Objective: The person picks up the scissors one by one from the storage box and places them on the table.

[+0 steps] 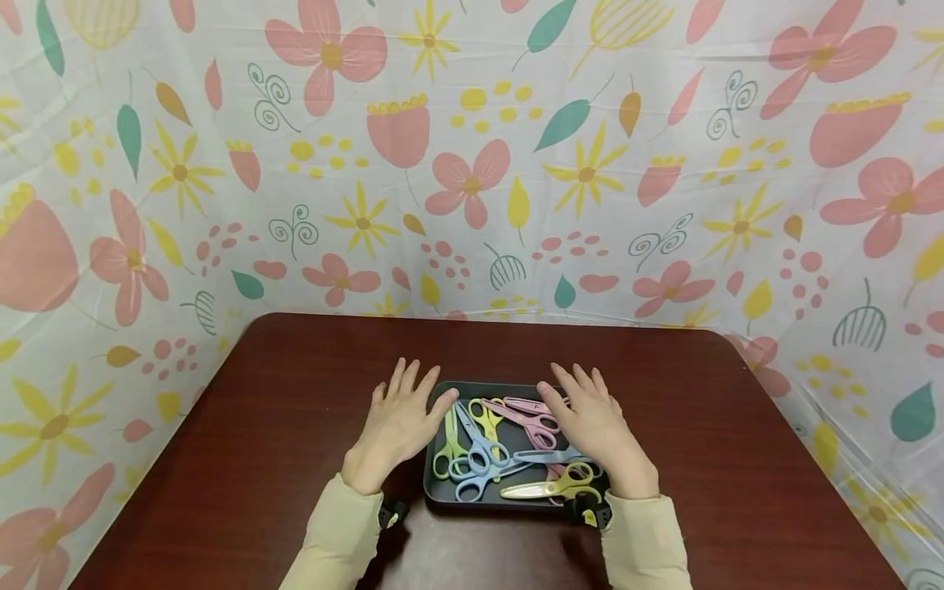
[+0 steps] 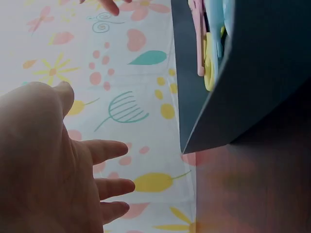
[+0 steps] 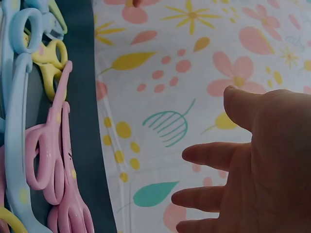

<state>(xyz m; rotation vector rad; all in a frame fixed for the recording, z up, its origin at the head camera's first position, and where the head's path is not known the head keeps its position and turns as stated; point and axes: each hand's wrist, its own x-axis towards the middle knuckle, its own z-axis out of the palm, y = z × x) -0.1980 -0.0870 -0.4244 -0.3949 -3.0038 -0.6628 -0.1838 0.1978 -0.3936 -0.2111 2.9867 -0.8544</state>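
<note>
A dark tray [image 1: 501, 504] on the table holds several pairs of scissors. Green scissors [image 1: 451, 447] lie at its left, with blue scissors [image 1: 479, 442] beside and across them. Yellow scissors [image 1: 487, 416] and pink scissors [image 1: 534, 422] are toward the back, partly overlapping. Another yellow pair [image 1: 549, 489] lies along the front. My left hand [image 1: 398, 422] hovers by the tray's left edge, fingers spread and holding nothing. Over the right side my right hand [image 1: 596, 418] is stretched out, also holding nothing, and it hides part of the tray. Pink scissors [image 3: 46, 150] show near the right wrist.
The tray stands on a dark red-brown table [image 1: 295, 410] with rounded back corners. Behind and beside the table hangs a white flowered cloth [image 1: 472, 164]. A black wrist strap [image 1: 393, 514] sits at the left cuff, another strap [image 1: 590, 510] at the right.
</note>
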